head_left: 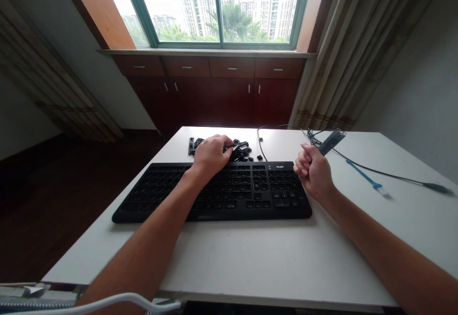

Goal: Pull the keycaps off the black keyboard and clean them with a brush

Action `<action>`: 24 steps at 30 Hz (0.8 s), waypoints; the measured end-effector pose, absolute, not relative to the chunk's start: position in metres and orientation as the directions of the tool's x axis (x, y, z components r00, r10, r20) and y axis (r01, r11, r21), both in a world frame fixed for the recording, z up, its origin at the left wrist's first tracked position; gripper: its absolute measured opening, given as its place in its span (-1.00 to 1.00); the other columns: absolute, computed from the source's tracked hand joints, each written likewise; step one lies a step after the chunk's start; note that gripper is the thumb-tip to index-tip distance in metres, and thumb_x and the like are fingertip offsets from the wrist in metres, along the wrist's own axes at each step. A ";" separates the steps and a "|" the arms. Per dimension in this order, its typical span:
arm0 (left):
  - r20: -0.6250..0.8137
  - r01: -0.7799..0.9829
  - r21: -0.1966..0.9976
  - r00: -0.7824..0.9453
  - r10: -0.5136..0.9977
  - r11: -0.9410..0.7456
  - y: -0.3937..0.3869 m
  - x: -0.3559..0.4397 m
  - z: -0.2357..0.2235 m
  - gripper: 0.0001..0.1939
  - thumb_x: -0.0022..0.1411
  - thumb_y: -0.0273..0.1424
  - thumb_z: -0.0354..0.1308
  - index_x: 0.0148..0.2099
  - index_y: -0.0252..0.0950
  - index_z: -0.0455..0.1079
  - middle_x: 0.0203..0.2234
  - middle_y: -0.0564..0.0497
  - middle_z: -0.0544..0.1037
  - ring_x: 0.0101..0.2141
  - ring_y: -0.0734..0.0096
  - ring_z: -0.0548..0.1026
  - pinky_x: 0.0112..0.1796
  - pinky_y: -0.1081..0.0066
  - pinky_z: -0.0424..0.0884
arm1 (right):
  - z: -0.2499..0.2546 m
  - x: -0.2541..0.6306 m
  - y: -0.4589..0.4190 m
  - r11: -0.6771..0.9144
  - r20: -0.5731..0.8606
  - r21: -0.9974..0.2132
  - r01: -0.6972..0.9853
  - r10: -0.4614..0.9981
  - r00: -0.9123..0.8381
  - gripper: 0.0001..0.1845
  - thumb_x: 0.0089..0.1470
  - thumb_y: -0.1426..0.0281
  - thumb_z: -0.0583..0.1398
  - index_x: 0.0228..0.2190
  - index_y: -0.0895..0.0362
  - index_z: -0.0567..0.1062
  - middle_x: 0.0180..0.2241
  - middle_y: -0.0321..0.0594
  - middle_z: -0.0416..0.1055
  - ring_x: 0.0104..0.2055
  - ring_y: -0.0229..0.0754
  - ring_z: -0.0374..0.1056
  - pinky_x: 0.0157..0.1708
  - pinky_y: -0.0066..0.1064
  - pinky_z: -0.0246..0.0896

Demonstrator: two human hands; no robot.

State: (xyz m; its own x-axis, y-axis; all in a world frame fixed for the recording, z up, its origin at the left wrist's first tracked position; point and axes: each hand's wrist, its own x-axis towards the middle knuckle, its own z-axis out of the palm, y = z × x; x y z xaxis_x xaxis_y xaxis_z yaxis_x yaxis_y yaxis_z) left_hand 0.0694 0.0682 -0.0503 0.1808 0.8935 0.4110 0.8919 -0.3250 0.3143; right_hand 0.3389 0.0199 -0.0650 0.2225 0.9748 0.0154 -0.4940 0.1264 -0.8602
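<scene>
The fingers of the left hand point(211, 156) are spread and curved downward, their tips point(225, 140) resting on a heap of black keycaps point(241, 152); whether they pinch any single cap is hidden. The right hand point(312, 173) is curled into a closed fist, its fingers point(301, 161) wrapped around the end of a flat grey tool point(331, 142), whose free end points up and to the right, away from the keys. That grip seems to keep the tool ready without letting it touch anything. The heap lies at top center of the frame, just behind the keyboard point(229, 190), probably placed there so the left hand can reach it with little travel. The palm of that hand is over the keyboard's upper edge, while the right fist sits just beyond its right end. A black cable point(275, 127) loops along the far side of the table point(286, 267), apparently pushed back out of the working area. To the right lie a blue tool point(365, 177) and a cable plug point(437, 188), well apart from the keyboard and within the right hand's side of the table. Dark wooden drawers point(211, 67) stand beneath a window point(218, 9) at the top of the frame.
</scene>
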 end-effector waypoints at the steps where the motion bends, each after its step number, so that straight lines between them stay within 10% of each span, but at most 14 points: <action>1: 0.423 0.890 0.311 0.185 0.887 -0.334 0.067 0.070 -0.050 -0.84 0.29 -0.32 0.21 -0.11 -0.21 0.53 -0.13 -0.07 0.61 -0.19 0.12 0.56 -0.12 0.13 0.45 | -0.065 0.339 0.020 0.124 0.012 -0.860 -0.494 0.975 0.224 -0.52 0.07 0.32 0.29 -0.67 0.07 0.13 -0.76 -0.49 0.00 -0.75 -0.41 -0.10 -0.77 -0.49 -0.15; 24: 0.425 0.496 0.280 0.703 0.570 -0.822 -0.014 0.164 -0.066 -0.52 0.34 0.01 0.14 0.01 -0.31 0.47 -0.13 -0.10 0.59 -0.12 0.15 0.52 -0.05 0.13 0.46 | -0.066 0.333 0.019 0.110 0.035 -0.881 -0.459 0.985 0.169 -0.55 0.11 0.24 0.29 -0.64 0.10 0.22 -0.71 -0.45 0.09 -0.72 -0.41 -0.04 -0.72 -0.50 -0.14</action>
